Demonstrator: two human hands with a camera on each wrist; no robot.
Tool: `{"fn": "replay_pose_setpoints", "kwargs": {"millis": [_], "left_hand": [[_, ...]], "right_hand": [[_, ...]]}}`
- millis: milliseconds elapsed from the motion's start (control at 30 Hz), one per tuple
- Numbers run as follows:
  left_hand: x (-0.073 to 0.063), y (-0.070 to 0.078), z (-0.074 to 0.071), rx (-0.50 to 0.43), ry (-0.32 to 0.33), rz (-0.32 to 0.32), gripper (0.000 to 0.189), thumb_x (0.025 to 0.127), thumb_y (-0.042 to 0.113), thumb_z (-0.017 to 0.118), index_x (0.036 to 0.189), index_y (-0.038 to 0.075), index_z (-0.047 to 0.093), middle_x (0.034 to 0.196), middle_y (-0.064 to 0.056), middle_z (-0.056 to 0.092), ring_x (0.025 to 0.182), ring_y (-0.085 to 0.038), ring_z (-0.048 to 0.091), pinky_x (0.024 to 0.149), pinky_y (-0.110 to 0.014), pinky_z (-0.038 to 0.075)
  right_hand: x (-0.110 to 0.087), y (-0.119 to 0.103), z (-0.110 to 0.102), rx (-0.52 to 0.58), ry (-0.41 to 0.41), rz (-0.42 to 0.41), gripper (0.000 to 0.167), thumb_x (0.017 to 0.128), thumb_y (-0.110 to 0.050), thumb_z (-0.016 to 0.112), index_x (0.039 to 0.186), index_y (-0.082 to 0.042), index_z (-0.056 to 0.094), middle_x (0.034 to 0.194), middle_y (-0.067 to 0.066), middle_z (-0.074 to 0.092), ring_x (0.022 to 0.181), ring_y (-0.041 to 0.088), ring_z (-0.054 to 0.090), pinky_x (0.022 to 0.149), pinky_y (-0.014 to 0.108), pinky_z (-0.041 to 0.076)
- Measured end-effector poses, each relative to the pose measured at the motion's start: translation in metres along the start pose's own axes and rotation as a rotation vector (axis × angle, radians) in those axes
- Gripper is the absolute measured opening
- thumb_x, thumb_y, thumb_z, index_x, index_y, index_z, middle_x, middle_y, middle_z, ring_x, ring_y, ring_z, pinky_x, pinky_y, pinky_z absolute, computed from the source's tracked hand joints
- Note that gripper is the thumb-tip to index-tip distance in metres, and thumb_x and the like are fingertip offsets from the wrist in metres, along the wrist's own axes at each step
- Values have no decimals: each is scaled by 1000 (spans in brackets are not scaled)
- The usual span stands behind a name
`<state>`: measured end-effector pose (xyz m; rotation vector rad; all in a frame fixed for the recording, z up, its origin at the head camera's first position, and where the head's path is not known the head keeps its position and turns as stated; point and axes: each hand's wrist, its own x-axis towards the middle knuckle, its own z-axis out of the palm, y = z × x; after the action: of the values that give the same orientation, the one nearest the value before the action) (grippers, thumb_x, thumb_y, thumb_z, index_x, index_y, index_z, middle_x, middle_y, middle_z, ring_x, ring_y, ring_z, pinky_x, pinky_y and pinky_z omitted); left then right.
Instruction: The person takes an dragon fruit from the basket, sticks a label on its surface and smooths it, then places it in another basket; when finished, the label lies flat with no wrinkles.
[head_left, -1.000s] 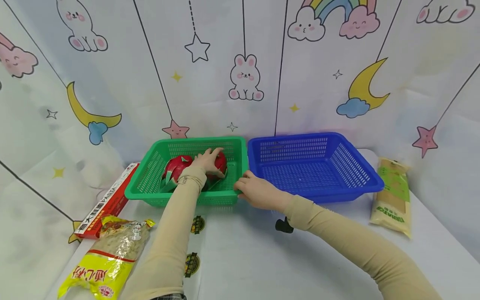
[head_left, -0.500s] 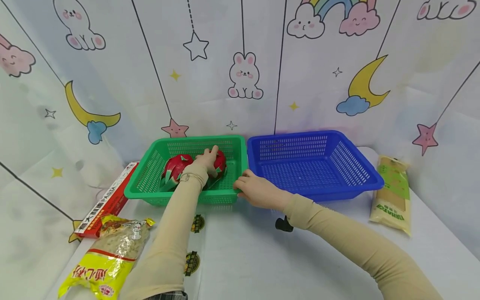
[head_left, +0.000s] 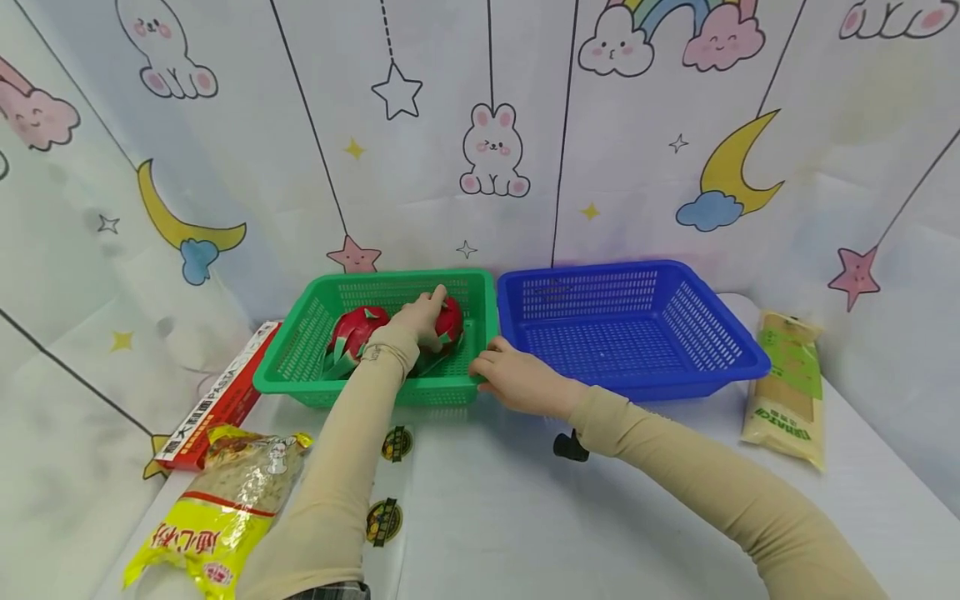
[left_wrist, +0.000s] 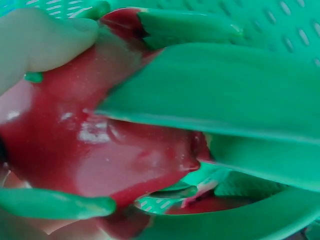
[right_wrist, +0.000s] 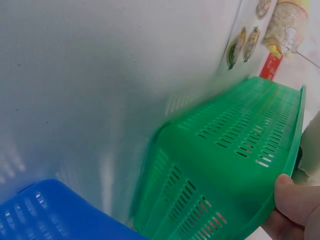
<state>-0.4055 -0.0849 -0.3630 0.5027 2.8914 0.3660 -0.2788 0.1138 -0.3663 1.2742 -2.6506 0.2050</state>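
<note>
Left hand [head_left: 422, 321] grips a dragon fruit [head_left: 452, 321]; right hand [head_left: 521, 381] pinches the basket rim

The held dragon fruit lies inside the green plastic basket [head_left: 300, 387], between the left thumb and the fingers curled under it; whether it is lifted off the basket floor, I cannot tell. A second dragon fruit [head_left: 354, 333] sits just to the left of those fingers. The right thumb and fingers clasp the rim near its front right corner, with the blue plastic basket [head_left: 652, 385] just beyond them.

The red skin looks glossy, so it may slip under the fingertips; the body seems firm and probably has some weight. The long green scales [left_wrist: 215, 90] pointing away from the thumb look bendable and a poor hold. Best to grasp around the round red middle, thumb opposite fingers.
</note>
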Motion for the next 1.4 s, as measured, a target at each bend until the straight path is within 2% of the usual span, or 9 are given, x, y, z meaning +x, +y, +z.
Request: {"fn": "replay_pose_setpoints", "kwargs": {"millis": [233, 433, 700, 933, 1167, 1400], "left_hand": [[-10, 9, -18, -34, 127, 70, 81, 70, 18, 77, 132, 13, 26, 134, -17, 41, 102, -37, 55, 81, -44, 50], [-23, 18, -36, -72, 176, 94, 80, 70, 22, 76, 133, 15, 27, 129, -14, 46, 99, -33, 57, 81, -41, 51], [-36, 23, -50, -64, 230, 150, 81, 66, 22, 78, 132, 18, 31, 125, -9, 49, 100, -25, 56, 77, -37, 52], [-48, 25, -61, -64, 248, 193, 82, 67, 22, 79, 133, 18, 31, 126, -10, 49, 103, -24, 56, 79, -38, 52], [-63, 29, -73, -19, 262, 220, 82, 66, 23, 79, 133, 19, 32, 124, -9, 50, 103, -23, 55, 79, -37, 52], [-83, 37, -77, -16, 270, 246, 81, 66, 21, 78, 134, 19, 34, 125, -8, 50, 103, -22, 54, 78, -36, 52]], "right_hand": [[-1, -2, -3, 25, -4, 15, 18, 88, -12, 62, 106, -10, 63, 103, 1, 66, 102, 21, 48, 80, 26, 48], [0, -2, -6, 31, -24, 26, 18, 89, -13, 61, 107, -9, 63, 104, 1, 66, 102, 20, 48, 81, 27, 49], [3, -2, -8, 40, -46, 49, 21, 89, -14, 61, 109, -8, 63, 106, 2, 65, 103, 21, 48, 82, 29, 49], [0, -3, -8, 53, -52, 42, 23, 89, -14, 61, 111, -8, 63, 106, 2, 65, 104, 20, 48, 83, 28, 49], [-3, -4, -10, 100, -64, 38, 28, 89, -17, 61, 114, -6, 61, 109, 4, 64, 109, 22, 48, 87, 31, 48], [-7, -1, -10, 148, -78, 27, 33, 90, -20, 61, 119, -4, 58, 113, 5, 61, 112, 23, 49, 91, 32, 46]]}}
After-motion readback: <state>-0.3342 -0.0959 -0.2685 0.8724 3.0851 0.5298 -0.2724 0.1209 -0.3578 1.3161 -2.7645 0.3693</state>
